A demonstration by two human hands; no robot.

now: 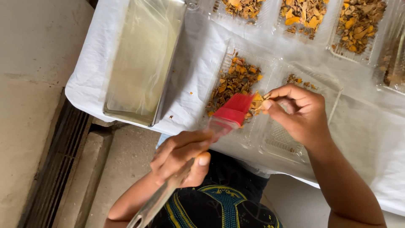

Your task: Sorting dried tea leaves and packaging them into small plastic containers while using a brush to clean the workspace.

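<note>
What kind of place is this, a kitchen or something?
Probably a small food-preparation spot: clear plastic trays of dried orange-brown pieces, a metal pan and a red silicone brush on a white-covered table.

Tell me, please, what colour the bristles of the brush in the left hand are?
Red: the brush in the left hand has red bristles on a clear handle, seen in the head view.
</note>
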